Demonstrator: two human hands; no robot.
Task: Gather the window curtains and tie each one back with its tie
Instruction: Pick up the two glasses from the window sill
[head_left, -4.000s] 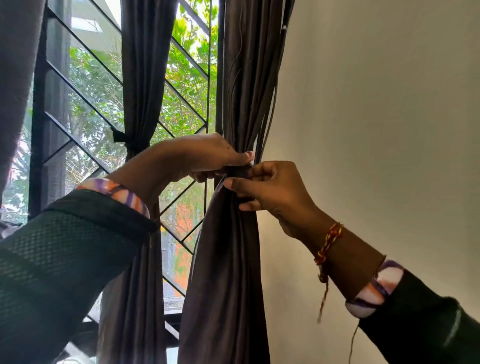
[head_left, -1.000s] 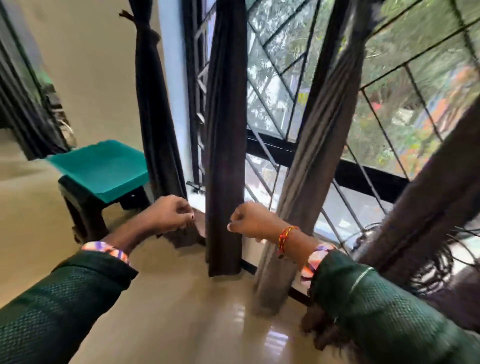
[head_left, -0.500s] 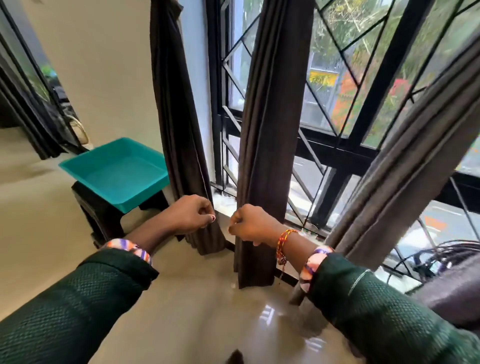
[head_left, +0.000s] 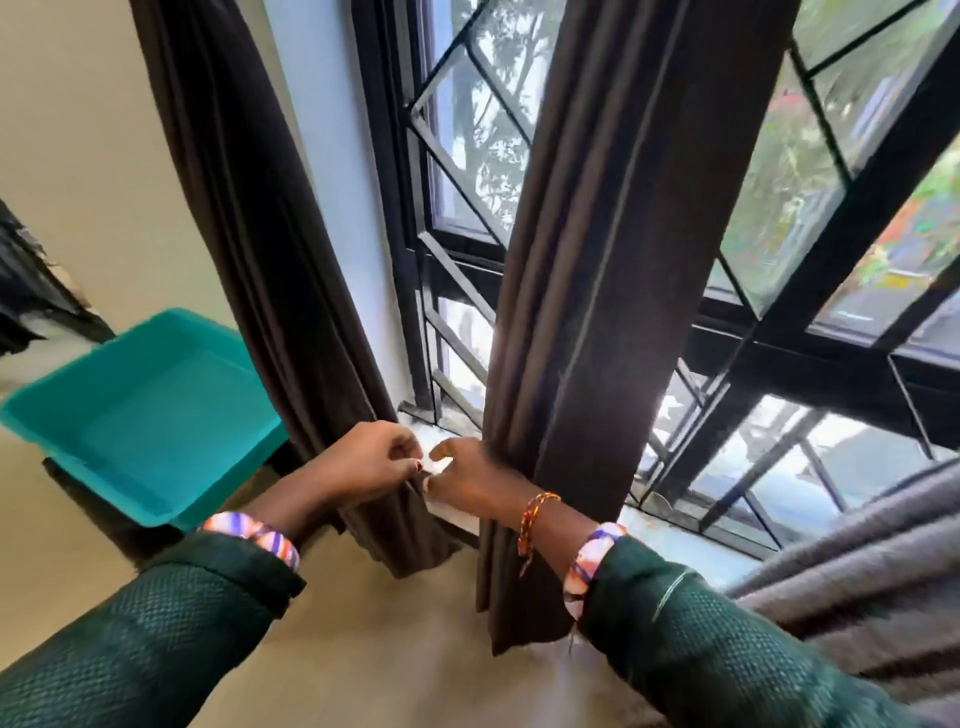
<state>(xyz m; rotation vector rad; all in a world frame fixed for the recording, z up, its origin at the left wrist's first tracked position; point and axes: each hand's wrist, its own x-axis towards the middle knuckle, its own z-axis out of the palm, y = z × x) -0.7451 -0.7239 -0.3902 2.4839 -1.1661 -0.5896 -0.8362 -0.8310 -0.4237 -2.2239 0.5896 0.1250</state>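
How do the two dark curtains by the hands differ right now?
The left curtain hangs beside the wall; the middle curtain hangs before the window grille. The left hand pinches the left curtain's edge; the right hand reaches toward the middle curtain, contact unclear. Both are dark brown, in long folds, untied where visible.

Two dark curtains (head_left: 597, 291), hanging loose.

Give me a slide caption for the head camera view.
Both hands meet low between two dark hanging curtains at a grilled window.

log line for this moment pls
left hand pinching left curtain edge | right hand at middle curtain | no tie visible
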